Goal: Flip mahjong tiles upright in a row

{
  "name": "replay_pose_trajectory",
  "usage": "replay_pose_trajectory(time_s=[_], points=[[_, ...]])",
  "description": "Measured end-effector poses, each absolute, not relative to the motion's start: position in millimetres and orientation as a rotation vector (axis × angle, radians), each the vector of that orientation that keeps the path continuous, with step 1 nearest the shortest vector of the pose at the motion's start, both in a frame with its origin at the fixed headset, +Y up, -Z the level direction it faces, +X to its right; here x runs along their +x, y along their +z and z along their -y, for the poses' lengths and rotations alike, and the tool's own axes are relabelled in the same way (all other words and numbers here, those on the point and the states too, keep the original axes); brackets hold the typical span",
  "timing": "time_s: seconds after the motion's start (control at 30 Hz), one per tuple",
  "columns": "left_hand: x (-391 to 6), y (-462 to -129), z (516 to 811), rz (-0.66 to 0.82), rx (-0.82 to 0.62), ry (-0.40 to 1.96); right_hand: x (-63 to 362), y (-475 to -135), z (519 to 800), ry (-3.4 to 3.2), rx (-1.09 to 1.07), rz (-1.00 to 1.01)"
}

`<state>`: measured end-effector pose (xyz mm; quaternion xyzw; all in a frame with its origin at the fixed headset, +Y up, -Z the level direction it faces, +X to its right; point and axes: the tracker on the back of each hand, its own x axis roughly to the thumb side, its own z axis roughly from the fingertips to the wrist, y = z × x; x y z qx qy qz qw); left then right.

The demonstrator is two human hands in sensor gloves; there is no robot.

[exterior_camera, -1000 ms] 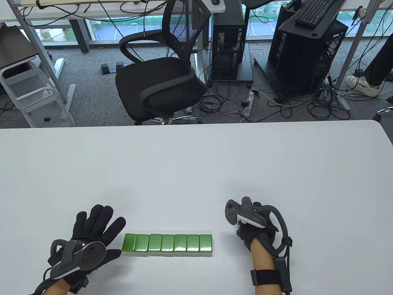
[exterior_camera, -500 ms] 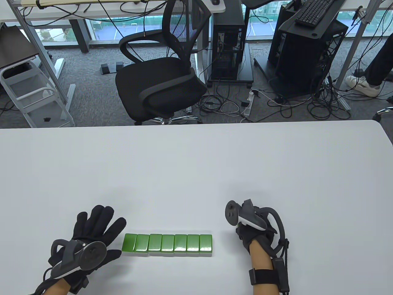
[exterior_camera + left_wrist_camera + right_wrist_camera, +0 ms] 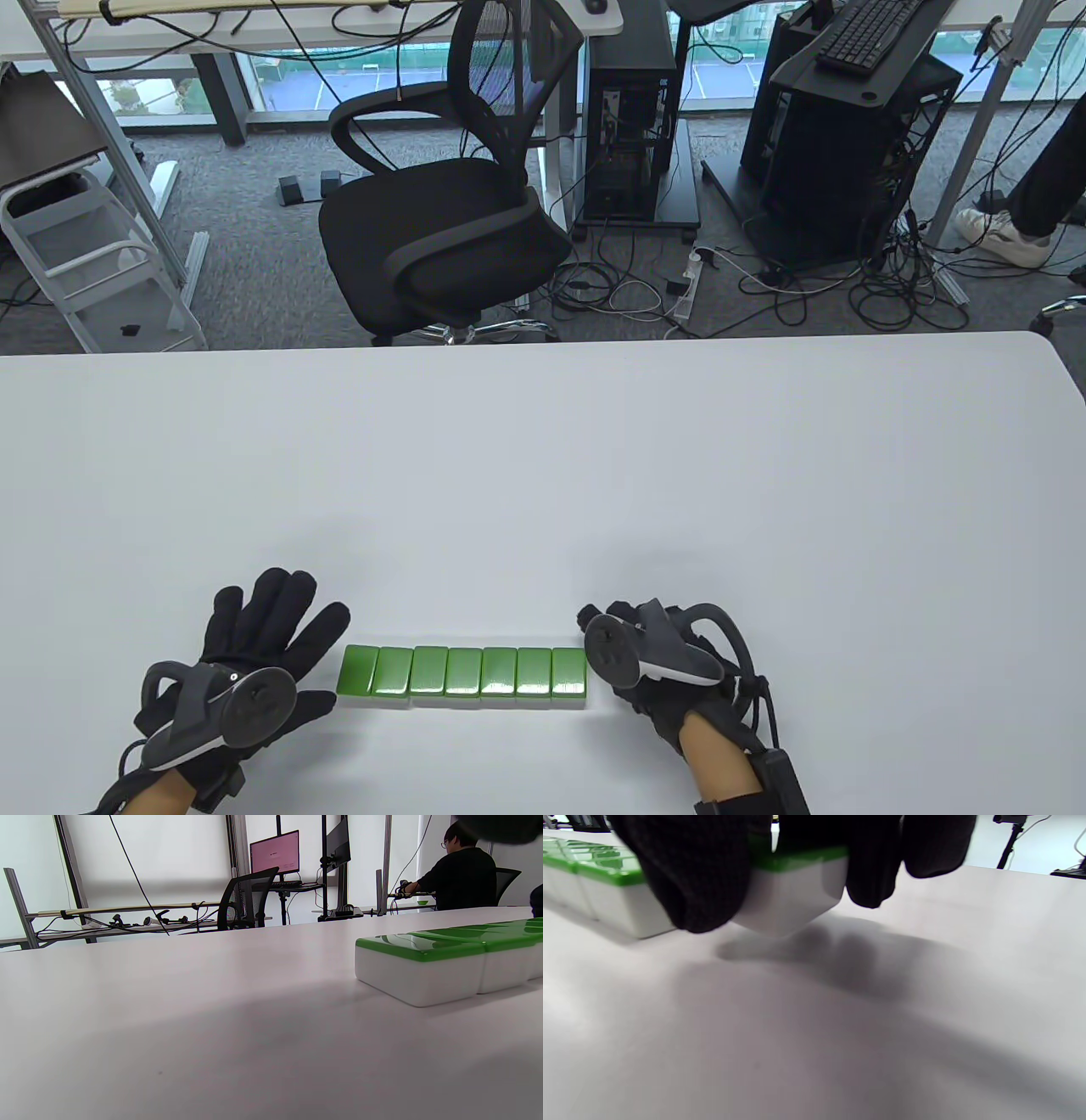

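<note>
Several green-backed mahjong tiles [image 3: 462, 673] lie flat in a row, green side up, near the table's front edge. My left hand [image 3: 276, 615] lies open with fingers spread, just left of the row and apart from the leftmost tile [image 3: 420, 971]. My right hand [image 3: 594, 632] is at the row's right end. In the right wrist view the thumb [image 3: 691, 887] and fingers [image 3: 874, 866] pinch the rightmost tile [image 3: 793, 895] from both sides. The tracker hides the contact in the table view.
The white table [image 3: 543, 475] stretches far behind the row. A black office chair [image 3: 441, 221] and computer towers stand on the floor beyond the table's far edge.
My right hand has moved left and down from a spot apart from the row onto its right end, and now pinches the rightmost tile. The left hand and the row have not moved.
</note>
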<state>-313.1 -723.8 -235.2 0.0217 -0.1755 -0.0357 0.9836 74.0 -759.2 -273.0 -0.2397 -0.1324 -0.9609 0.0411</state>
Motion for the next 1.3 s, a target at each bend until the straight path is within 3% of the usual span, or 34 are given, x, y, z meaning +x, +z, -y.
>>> replay_pose_trajectory(time_s=[0.2, 0.87, 1.07, 1.3], points=[[-312.1, -235.3, 725.6, 0.355, 0.029, -0.075, 65.9, -260.1, 762.2, -2.924, -0.794, 0.335], [-305.9, -240.6, 739.6, 0.378, -0.057, -0.086, 62.4, -259.8, 775.8, -2.961, -0.824, 0.380], [-290.9, -256.2, 755.3, 0.451, -0.185, -0.012, 54.9, -264.9, 789.7, -3.014, -0.820, 0.555], [-273.5, -280.2, 777.4, 0.480, -0.375, -0.008, 48.3, -261.8, 794.4, -2.951, -0.839, 0.628]])
